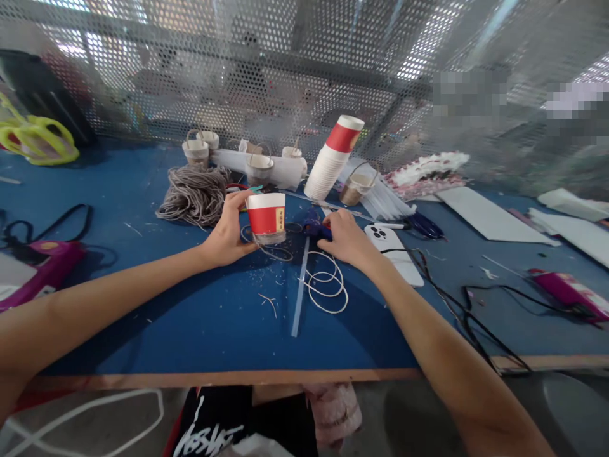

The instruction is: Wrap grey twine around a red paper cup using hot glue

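Toward nine o'clock, a magenta glue gun is lying on the blue table; at ten, a grey cord bundle is resting. Just left of centre, the person's left hand is clamping a red-and-white paper cup between thumb and fingers, grey cord wrapping its base. A stack of cups is leaning near twelve. Just right of centre, the right hand, apart from the left, is gripping a dark blue tool. A translucent stick is pointing toward six, white cord loops are lying toward five, and a white phone toward four.
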Demonstrator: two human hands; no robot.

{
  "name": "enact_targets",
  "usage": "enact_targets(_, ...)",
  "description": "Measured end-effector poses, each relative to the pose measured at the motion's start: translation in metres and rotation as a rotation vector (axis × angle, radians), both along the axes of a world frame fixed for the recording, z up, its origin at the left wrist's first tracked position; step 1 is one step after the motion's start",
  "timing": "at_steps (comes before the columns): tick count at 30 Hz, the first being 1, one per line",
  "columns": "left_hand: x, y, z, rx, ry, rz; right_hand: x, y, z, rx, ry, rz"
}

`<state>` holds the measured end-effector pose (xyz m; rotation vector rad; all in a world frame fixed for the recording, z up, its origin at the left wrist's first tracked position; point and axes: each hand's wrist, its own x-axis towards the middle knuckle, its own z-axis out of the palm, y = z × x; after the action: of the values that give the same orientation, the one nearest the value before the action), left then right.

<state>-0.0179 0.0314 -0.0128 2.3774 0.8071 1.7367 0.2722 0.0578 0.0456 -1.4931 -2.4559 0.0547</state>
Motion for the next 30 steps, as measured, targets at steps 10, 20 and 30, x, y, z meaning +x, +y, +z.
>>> enact_targets(10,0.005,-0.002,0.0,0.008,-0.004,0.022,0.018,0.01,0.024,-0.014,0.532,-0.117)
enact_targets(20,0.004,-0.005,0.006,0.01,0.009,0.011,0.005,-0.02,0.049,-0.628,1.131,0.062)
enact_targets(30,-0.003,-0.007,0.007,0.01,0.124,0.167,-0.028,-0.064,0.028,-0.65,0.845,0.11)
